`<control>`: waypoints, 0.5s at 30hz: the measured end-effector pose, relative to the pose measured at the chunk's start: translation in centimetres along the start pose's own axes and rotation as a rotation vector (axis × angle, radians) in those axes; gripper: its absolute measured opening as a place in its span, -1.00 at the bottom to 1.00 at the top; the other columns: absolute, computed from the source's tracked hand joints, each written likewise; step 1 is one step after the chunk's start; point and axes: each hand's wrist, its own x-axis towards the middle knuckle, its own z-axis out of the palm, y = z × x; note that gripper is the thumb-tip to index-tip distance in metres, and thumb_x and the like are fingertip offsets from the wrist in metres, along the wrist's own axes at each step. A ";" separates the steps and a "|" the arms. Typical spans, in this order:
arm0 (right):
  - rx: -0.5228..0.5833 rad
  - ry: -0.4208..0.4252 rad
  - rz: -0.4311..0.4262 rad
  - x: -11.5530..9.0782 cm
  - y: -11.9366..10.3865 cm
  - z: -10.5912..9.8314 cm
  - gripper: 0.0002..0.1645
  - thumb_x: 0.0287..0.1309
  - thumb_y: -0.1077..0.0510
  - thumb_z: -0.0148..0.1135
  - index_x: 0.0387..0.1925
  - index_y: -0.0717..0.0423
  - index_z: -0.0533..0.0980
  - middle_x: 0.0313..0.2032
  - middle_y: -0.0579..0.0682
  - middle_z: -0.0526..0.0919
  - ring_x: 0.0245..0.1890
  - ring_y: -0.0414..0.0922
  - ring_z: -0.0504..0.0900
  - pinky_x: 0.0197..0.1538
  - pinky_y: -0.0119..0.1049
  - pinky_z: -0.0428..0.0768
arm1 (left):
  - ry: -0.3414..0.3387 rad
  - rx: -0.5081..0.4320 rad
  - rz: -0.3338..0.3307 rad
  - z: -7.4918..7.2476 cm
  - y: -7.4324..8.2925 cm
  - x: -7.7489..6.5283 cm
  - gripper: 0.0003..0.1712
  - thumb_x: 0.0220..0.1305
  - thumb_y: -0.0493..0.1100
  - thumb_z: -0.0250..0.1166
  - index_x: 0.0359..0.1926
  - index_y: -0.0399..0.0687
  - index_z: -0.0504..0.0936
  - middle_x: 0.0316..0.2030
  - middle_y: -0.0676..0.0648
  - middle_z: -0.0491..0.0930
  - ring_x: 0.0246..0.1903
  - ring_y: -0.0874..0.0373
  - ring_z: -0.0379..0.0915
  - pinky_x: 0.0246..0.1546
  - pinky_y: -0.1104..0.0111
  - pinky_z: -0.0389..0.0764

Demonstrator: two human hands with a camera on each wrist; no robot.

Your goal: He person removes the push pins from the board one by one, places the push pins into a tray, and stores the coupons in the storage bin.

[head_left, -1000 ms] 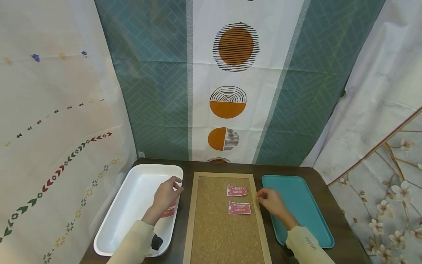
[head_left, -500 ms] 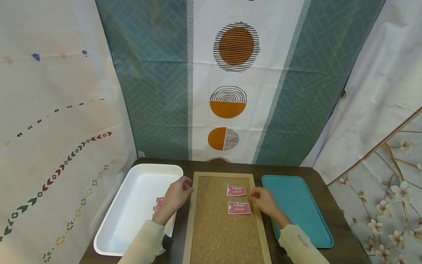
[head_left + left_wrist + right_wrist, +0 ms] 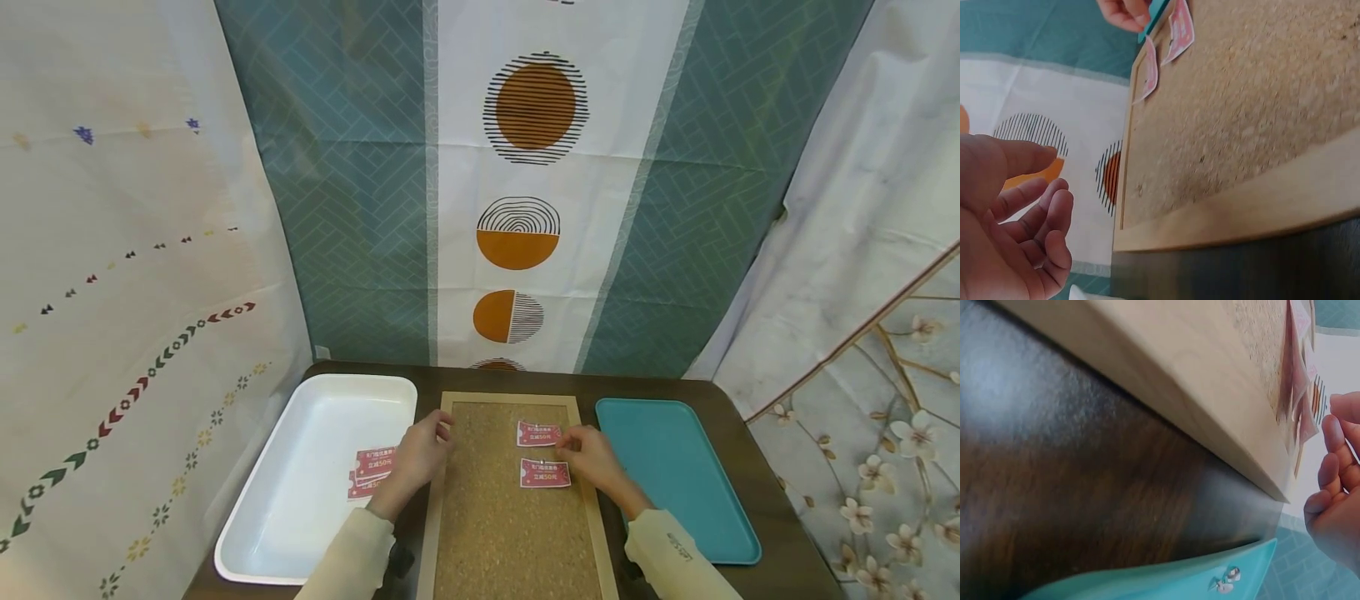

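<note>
Two red-and-white paper coupons, an upper one (image 3: 537, 434) and a lower one (image 3: 544, 473), are on a wood-framed corkboard (image 3: 510, 537). Their edges curl off the cork in the left wrist view. My right hand (image 3: 588, 457) has its fingertips right at the upper coupon's right edge; thumb and forefinger lie close together in the right wrist view, and nothing shows between them. Over the board's left frame hovers my left hand (image 3: 422, 457), its fingers (image 3: 1054, 209) loosely bent and holding nothing. More coupons (image 3: 371, 471) lie overlapping in the white tray.
The deep white tray (image 3: 255, 500) stands left of the board, a flat teal tray (image 3: 682, 475) right of it. Small shiny metal pieces (image 3: 1227, 581) lie in the teal tray. Patterned curtains (image 3: 360, 208) hang behind the dark table (image 3: 585, 387).
My left hand has moved right, from over the white tray to the board's left frame, uncovering the coupons there. My right hand has moved left from the board's right frame to the upper coupon.
</note>
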 end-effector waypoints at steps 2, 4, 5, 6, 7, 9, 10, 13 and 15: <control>0.003 -0.003 -0.001 0.1 0.0 0.1 -0.88 0.12 0.24 0.55 -0.42 0.00 0.71 -0.44 -0.17 0.61 -0.36 -0.19 0.46 -0.23 -0.26 0.46 | -0.012 -0.002 0.008 0.5 0.1 0.0 -0.67 0.33 -0.32 0.39 0.10 -0.21 0.65 -0.24 -0.11 0.72 -0.43 0.20 0.56 -0.46 0.36 0.55; 0.007 -0.008 0.007 0.1 0.1 0.3 -0.86 0.13 0.25 0.55 -0.42 -0.03 0.71 -0.44 -0.19 0.61 -0.35 -0.20 0.46 -0.21 -0.27 0.46 | -0.023 0.001 0.004 1.0 0.3 0.1 -0.67 0.32 -0.31 0.40 0.10 -0.21 0.65 -0.22 -0.11 0.72 -0.44 0.20 0.55 -0.47 0.37 0.54; 0.009 -0.009 0.006 0.1 0.1 0.3 -0.86 0.13 0.25 0.55 -0.43 -0.03 0.71 -0.44 -0.19 0.61 -0.35 -0.21 0.46 -0.20 -0.27 0.47 | -0.027 0.003 0.009 1.3 0.3 0.1 -0.66 0.31 -0.31 0.39 0.09 -0.22 0.65 -0.23 -0.11 0.72 -0.44 0.20 0.54 -0.48 0.36 0.54; 0.007 -0.009 0.005 0.1 0.2 0.4 -0.86 0.13 0.25 0.55 -0.42 -0.03 0.71 -0.44 -0.20 0.61 -0.35 -0.21 0.46 -0.21 -0.28 0.47 | -0.033 0.004 0.010 1.5 0.4 0.1 -0.66 0.30 -0.31 0.39 0.09 -0.22 0.65 -0.24 -0.10 0.72 -0.45 0.21 0.53 -0.48 0.37 0.53; 0.011 -0.010 0.002 0.1 0.2 0.4 -0.85 0.13 0.26 0.54 -0.42 -0.03 0.71 -0.45 -0.20 0.61 -0.35 -0.21 0.46 -0.21 -0.27 0.47 | -0.040 0.003 0.002 1.8 0.4 0.1 -0.67 0.31 -0.30 0.39 0.09 -0.21 0.66 -0.24 -0.08 0.71 -0.46 0.22 0.52 -0.48 0.37 0.52; 0.011 -0.016 -0.008 0.2 0.1 0.5 -0.87 0.14 0.26 0.54 -0.41 0.00 0.72 -0.45 -0.20 0.62 -0.34 -0.20 0.47 -0.20 -0.26 0.48 | -0.055 -0.006 -0.007 2.2 0.6 0.1 -0.67 0.33 -0.27 0.38 0.09 -0.21 0.65 -0.26 -0.07 0.70 -0.48 0.20 0.51 -0.50 0.35 0.50; 0.014 -0.019 -0.012 0.2 0.1 0.5 -0.89 0.14 0.26 0.54 -0.40 0.03 0.72 -0.44 -0.19 0.63 -0.33 -0.19 0.48 -0.20 -0.25 0.48 | -0.067 -0.012 -0.016 2.4 0.7 0.1 -0.67 0.35 -0.26 0.37 0.10 -0.21 0.64 -0.27 -0.06 0.69 -0.47 0.20 0.50 -0.49 0.34 0.50; 0.018 -0.035 -0.006 0.2 0.1 0.6 -0.93 0.16 0.25 0.54 -0.36 0.09 0.73 -0.43 -0.19 0.64 -0.31 -0.18 0.48 -0.17 -0.23 0.49 | -0.099 -0.019 -0.028 3.1 0.8 0.0 -0.68 0.39 -0.22 0.35 0.11 -0.22 0.63 -0.28 -0.03 0.66 -0.45 0.19 0.50 -0.49 0.33 0.49; 0.016 -0.043 0.001 0.2 0.2 0.8 -0.93 0.16 0.25 0.54 -0.35 0.09 0.74 -0.41 -0.19 0.65 -0.29 -0.18 0.48 -0.15 -0.23 0.48 | -0.122 -0.028 -0.029 3.5 0.9 -0.1 -0.68 0.40 -0.22 0.33 0.11 -0.23 0.63 -0.28 -0.02 0.65 -0.43 0.19 0.49 -0.48 0.33 0.49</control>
